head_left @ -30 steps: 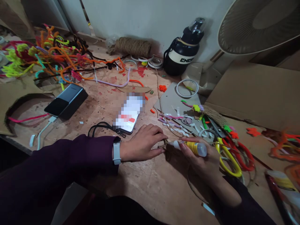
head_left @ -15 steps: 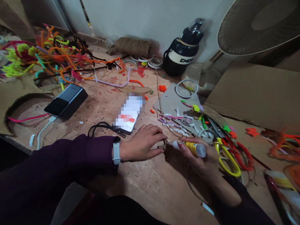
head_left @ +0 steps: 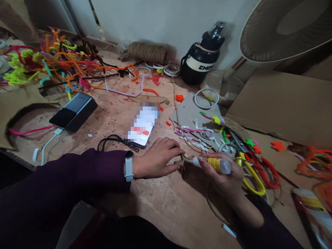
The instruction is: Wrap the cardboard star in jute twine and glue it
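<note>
Stained wooden table (head_left: 160, 204) against a pale wall (head_left: 155, 20), dim light.

Bare tabletop (head_left: 166, 200) near hands; scissors (head_left: 252, 173), phone (head_left: 142, 128) crowd beyond.

Letters roughly CNOC on the pale band of the dark bottle (head_left: 198, 67), glue tube (head_left: 215, 164) label in front of it unreadable.

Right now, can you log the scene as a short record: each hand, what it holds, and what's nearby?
Left hand: on table, fingertips at a small twine piece; grip unclear
Right hand: holds glue bottle, nozzle at the twine piece
Nearby: phone, yellow scissors, paper strips
Far edge: pipe cleaners, twine spool, dark bottle
</note>
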{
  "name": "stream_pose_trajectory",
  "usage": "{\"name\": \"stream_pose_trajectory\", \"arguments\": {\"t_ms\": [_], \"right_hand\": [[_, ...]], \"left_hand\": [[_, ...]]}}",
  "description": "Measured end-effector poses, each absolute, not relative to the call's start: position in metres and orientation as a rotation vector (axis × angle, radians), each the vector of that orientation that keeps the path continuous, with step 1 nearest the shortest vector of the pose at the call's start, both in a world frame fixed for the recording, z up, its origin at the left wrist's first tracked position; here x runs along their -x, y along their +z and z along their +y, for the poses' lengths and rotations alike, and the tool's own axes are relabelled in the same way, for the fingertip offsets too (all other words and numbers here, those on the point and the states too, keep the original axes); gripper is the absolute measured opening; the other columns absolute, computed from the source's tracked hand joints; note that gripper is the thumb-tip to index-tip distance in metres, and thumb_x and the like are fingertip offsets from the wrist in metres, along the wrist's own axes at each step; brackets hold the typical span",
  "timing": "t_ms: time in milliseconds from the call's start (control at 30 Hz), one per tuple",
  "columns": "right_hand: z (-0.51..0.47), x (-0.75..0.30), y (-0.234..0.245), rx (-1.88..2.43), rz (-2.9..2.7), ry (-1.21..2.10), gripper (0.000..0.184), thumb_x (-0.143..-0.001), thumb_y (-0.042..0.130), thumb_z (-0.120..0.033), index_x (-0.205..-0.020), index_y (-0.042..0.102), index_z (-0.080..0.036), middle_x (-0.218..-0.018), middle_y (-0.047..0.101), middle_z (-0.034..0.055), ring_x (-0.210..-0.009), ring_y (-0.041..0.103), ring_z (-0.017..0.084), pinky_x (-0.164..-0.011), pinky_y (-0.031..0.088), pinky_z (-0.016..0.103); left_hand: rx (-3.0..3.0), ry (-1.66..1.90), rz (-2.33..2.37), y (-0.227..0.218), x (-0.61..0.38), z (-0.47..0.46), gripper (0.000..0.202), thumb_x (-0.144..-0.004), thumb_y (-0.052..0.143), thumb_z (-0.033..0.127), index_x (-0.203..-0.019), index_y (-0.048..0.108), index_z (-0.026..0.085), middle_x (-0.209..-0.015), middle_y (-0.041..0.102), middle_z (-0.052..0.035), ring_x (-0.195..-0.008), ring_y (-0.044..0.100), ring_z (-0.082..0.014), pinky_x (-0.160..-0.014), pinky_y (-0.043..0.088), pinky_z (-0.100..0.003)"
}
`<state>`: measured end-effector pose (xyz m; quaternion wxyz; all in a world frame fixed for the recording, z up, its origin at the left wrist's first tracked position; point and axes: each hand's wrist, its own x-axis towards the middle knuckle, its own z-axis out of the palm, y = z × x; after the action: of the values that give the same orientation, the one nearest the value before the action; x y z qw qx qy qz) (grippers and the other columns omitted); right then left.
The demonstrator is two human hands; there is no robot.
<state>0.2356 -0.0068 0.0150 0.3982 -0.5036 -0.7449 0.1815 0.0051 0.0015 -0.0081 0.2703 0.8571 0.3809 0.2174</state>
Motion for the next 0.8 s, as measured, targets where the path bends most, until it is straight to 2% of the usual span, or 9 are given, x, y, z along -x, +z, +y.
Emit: {"name": "stream_pose_trajectory", "arguments": {"t_ms": [100,233,333,800], "right_hand": [[-0.0060,-0.2358,0.0145,1.234,-1.898,0.463,0.010,-0.081,0.074,-0.033,-0.082,0.069,-0.024,-0.074,0.075,0.0027,-0.063,0.071,0.019,-0.057,0.059,0.029],[-0.0063,-0.2364,0.0113,1.254,-1.891,0.470,0.015,-0.083,0.073,-0.038,-0.084,0.069,-0.024,-0.074,0.074,0.0011,-0.060,0.070,0.017,-0.054,0.058,0.028],[-0.0074,-0.2368,0.0096,1.266,-1.895,0.488,0.012,-0.083,0.072,-0.036,-0.086,0.068,-0.025,-0.075,0.074,0.0002,-0.061,0.071,0.017,-0.053,0.057,0.026],[-0.0080,-0.2378,0.0108,1.276,-1.943,0.521,0.009,-0.084,0.069,-0.035,-0.088,0.068,-0.027,-0.079,0.075,0.0008,-0.067,0.072,0.020,-0.062,0.061,0.033]], "left_hand": [[-2.310,0.592,1.026,-0.0083,-0.0049,0.0014,0.037,-0.091,0.065,0.035,-0.124,0.062,0.018,-0.122,0.061,-0.0115,-0.115,0.054,-0.0266,-0.099,0.045,-0.043],[-2.314,0.588,1.025,-0.0083,-0.0048,0.0015,0.039,-0.090,0.066,0.036,-0.124,0.062,0.018,-0.122,0.060,-0.0118,-0.115,0.054,-0.0270,-0.098,0.045,-0.043],[-2.314,0.584,1.024,-0.0081,-0.0048,0.0015,0.040,-0.090,0.067,0.035,-0.125,0.062,0.017,-0.122,0.060,-0.0121,-0.115,0.054,-0.0273,-0.098,0.045,-0.043],[-2.314,0.579,1.024,-0.0062,-0.0046,0.0014,0.039,-0.090,0.067,0.036,-0.124,0.062,0.017,-0.122,0.061,-0.0123,-0.115,0.054,-0.0274,-0.099,0.046,-0.043]]}}
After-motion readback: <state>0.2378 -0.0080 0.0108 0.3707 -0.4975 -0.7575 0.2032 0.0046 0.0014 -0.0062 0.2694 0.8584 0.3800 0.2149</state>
